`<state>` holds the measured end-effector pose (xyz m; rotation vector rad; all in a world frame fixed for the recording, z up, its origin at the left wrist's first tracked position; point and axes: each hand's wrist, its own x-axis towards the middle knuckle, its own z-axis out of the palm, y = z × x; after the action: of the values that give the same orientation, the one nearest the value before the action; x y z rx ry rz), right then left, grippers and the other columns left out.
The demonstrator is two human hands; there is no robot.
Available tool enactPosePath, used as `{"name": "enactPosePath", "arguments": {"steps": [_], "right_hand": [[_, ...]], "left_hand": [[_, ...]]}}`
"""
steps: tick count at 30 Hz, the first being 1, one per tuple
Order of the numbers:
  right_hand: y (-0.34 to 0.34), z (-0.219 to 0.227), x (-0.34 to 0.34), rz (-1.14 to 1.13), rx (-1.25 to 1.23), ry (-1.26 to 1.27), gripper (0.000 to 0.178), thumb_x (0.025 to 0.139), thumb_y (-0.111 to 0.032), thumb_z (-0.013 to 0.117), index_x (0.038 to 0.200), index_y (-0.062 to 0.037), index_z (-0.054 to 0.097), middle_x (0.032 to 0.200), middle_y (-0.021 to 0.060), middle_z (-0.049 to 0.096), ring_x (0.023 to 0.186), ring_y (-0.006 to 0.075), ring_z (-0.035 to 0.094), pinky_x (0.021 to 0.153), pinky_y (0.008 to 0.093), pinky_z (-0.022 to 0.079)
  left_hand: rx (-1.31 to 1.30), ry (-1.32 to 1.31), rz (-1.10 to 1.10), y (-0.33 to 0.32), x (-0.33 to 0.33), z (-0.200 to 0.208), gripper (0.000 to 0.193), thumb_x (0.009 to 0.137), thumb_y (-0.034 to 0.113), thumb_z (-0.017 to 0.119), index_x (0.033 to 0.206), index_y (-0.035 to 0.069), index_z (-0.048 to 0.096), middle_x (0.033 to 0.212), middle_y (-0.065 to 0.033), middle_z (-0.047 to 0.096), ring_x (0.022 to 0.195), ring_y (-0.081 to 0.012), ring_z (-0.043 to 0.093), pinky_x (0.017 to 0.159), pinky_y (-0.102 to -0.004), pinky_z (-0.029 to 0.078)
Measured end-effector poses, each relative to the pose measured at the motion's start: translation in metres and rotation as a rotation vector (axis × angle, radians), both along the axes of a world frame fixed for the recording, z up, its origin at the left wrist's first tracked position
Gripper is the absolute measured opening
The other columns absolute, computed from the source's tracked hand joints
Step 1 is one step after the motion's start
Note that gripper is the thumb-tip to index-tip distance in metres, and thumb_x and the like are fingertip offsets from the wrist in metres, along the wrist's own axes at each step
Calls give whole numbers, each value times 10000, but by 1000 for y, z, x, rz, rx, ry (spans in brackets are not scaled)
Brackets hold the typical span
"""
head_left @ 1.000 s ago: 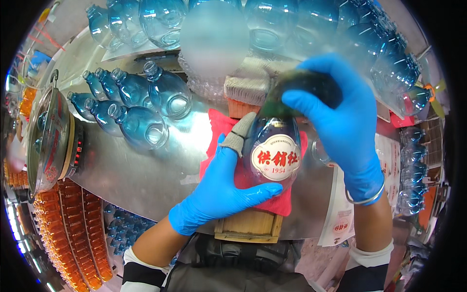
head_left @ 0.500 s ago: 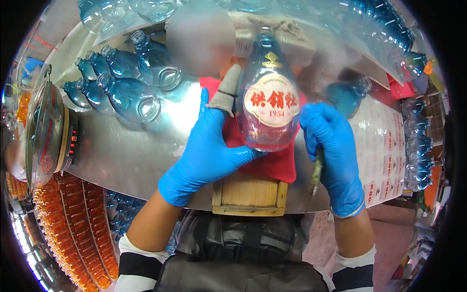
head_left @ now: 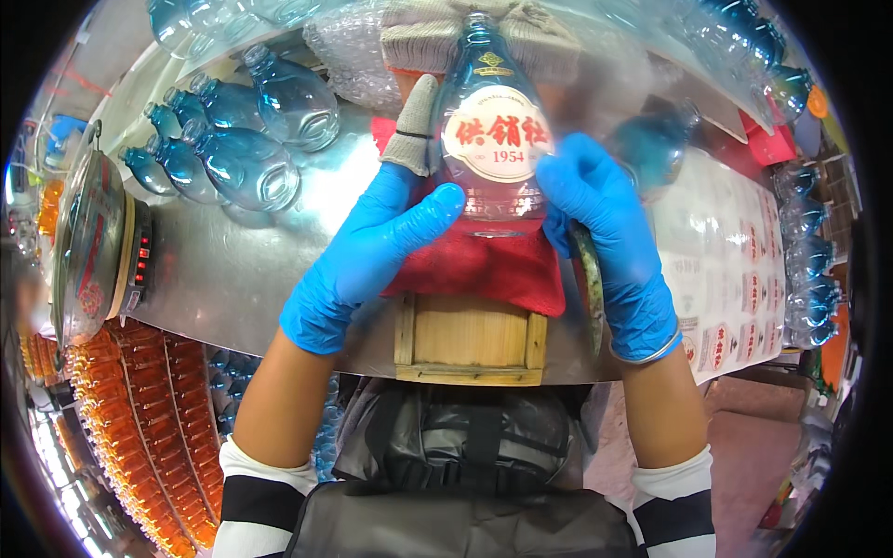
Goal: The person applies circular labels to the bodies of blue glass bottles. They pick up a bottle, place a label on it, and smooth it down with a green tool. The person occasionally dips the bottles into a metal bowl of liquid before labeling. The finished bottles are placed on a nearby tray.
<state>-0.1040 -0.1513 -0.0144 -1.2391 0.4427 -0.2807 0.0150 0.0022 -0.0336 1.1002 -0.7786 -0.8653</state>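
Observation:
A clear bottle (head_left: 502, 191), blue toward its neck, lies neck away from me on a red cloth (head_left: 484, 265). Its oval cream label (head_left: 498, 135) with red characters faces up. My left hand (head_left: 367, 237), in a blue glove with a grey cloth sleeve (head_left: 412, 130) on one finger, is open along the bottle's left side, thumb spread near the base. Closed in a blue glove, my right hand (head_left: 605, 219) grips a narrow, curved, mottled green tool (head_left: 589, 288), which points back toward me. Its fingertips are at the label's right edge.
Below the cloth is a wooden frame (head_left: 470, 335) at the table's front edge. Several blue bottles (head_left: 246, 167) lie at left, another bottle (head_left: 651, 149) at right. A label sheet (head_left: 730, 279) covers the right side. A scale (head_left: 135, 251) stands far left; stacked grey cloths (head_left: 419, 42) lie behind.
My left thumb has come away from the bottle's base. In the picture, the bottle and both hands sit higher and a little to the left. My right fingertips have moved in over the label's right edge.

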Motion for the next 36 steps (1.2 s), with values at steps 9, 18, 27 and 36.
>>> {"name": "enactPosePath", "arguments": {"steps": [9,18,27,36], "right_hand": [[-8,-4,-3,66,-109,-65,222,761,-152,720,794,-90,509,679,-41,491,622,39,474,550,181,411],[-23,-10,-4,207,77,-39,248,727,-69,726,839,-82,506,736,-24,514,688,65,506,634,209,448],[-19,-22,4,149,-99,-183,279,702,-41,738,876,-75,522,769,-10,528,733,81,534,699,223,474],[-21,-5,-2,86,73,18,207,757,-81,703,858,-75,522,754,-14,521,680,72,522,600,213,447]], "left_hand": [[71,-75,1,1,5,0,839,831,262,582,1425,9,47,1464,-141,167,1333,-213,199,1089,-332,163],[45,15,-47,0,6,7,861,816,216,597,1429,23,25,1462,-132,169,1324,-229,220,1082,-360,189],[136,-1,-22,-1,3,9,859,829,255,582,1431,31,12,1465,-131,159,1332,-227,200,1085,-349,173],[61,-226,-40,4,18,1,828,816,270,577,1404,-55,94,1461,-148,187,1352,-232,171,1089,-328,139]]}}
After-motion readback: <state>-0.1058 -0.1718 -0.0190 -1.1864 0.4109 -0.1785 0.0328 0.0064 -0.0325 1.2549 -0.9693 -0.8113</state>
